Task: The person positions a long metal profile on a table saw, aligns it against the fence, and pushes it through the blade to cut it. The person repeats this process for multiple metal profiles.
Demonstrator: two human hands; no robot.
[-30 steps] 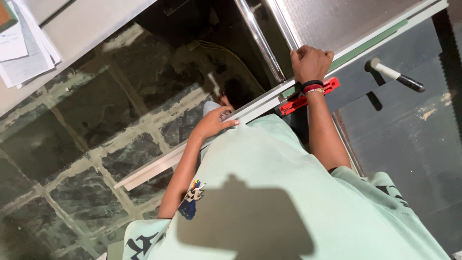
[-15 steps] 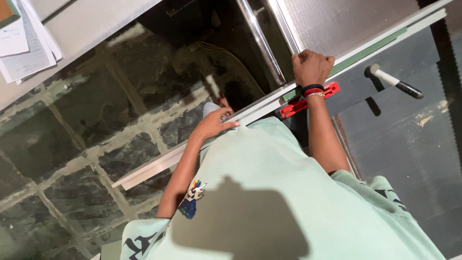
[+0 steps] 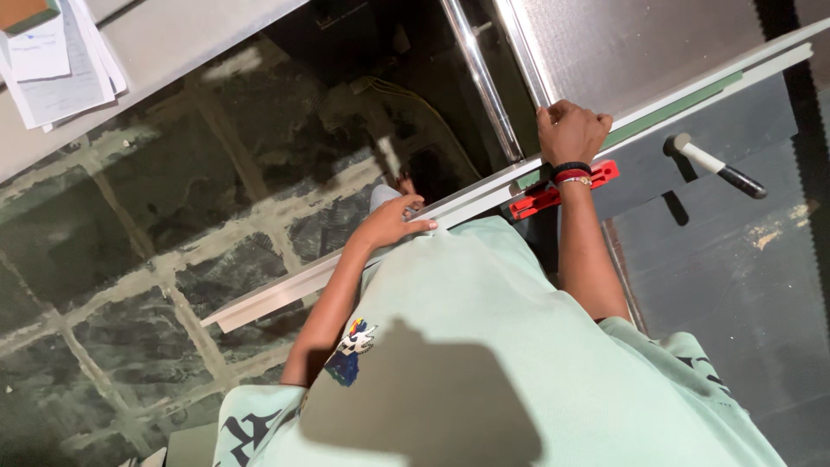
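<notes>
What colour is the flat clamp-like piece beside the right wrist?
Red flat clamp-like piece, clearest in the head view.

Left hand [image 3: 391, 223] flat, fingers extended; right hand [image 3: 571, 130] curled, arm outstretched.

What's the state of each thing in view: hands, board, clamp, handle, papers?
Left hand: flat on the board.
Right hand: gripping the board's edge.
Board: long, pale, lying across the machine table, one end over the floor.
Red clamp: under the board.
Handle: untouched.
Papers: stacked.
</notes>
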